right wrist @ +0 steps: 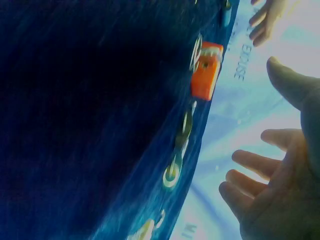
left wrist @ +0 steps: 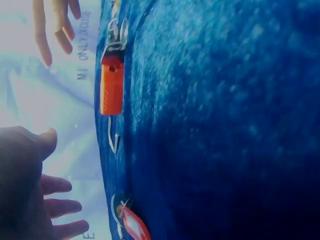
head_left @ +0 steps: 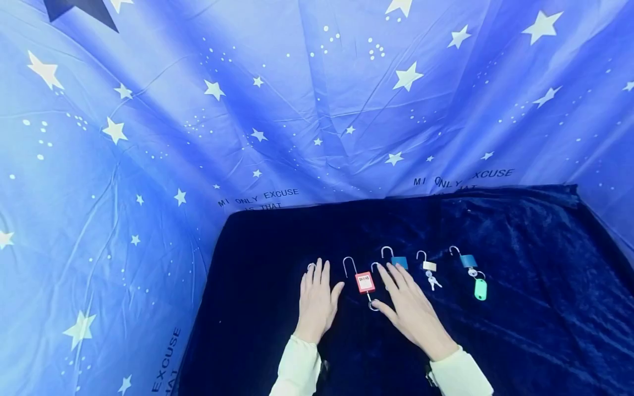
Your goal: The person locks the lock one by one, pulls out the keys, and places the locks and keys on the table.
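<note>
My left hand [head_left: 317, 302] is held over the dark cloth with straight fingers, left of a red padlock [head_left: 365, 282] whose shackle stands open. Part of a metal loop shows at its fingertips; the rest is hidden. My right hand [head_left: 413, 316] is spread right of the red padlock, its thumb overlapping the key ring [head_left: 373, 305]. Its fingers cover part of a blue padlock [head_left: 399, 262] and another open shackle. In both wrist views the hands appear raised above the cloth, nothing in them. A red key tag [left wrist: 135, 225] lies near the left hand.
Right of my right hand lie a small brass padlock [head_left: 429, 266] with keys [head_left: 433, 282] and a blue padlock [head_left: 468, 260] with a green tag [head_left: 480, 289]. A starry blue curtain [head_left: 317, 110] rises behind the dark blue cloth [head_left: 535, 330].
</note>
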`<state>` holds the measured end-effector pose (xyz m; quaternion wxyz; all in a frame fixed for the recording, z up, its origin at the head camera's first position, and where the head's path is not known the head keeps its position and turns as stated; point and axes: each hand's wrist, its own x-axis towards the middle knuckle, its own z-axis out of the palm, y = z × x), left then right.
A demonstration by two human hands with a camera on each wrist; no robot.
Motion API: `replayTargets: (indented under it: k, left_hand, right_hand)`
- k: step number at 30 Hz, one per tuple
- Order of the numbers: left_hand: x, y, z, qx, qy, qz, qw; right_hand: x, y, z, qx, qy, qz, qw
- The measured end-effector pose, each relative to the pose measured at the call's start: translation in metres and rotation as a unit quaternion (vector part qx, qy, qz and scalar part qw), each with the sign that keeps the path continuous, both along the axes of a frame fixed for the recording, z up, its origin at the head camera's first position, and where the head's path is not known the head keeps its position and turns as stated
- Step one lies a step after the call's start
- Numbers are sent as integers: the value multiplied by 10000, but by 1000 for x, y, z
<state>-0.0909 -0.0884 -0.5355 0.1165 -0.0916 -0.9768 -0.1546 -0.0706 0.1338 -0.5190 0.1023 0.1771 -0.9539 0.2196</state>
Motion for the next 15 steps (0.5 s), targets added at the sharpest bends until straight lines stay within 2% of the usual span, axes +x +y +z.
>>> replayTargets:
  k: [4,15]
  left_hand:
    - [-4,-6,-1,248,-176,104,9995]
    - [-8,-18,-6,628,-27,408,9972]
  right_hand:
    - [-3,-15,1,55,75,171,9998]
    - [-5,-53,2,95,-249,514,9983]
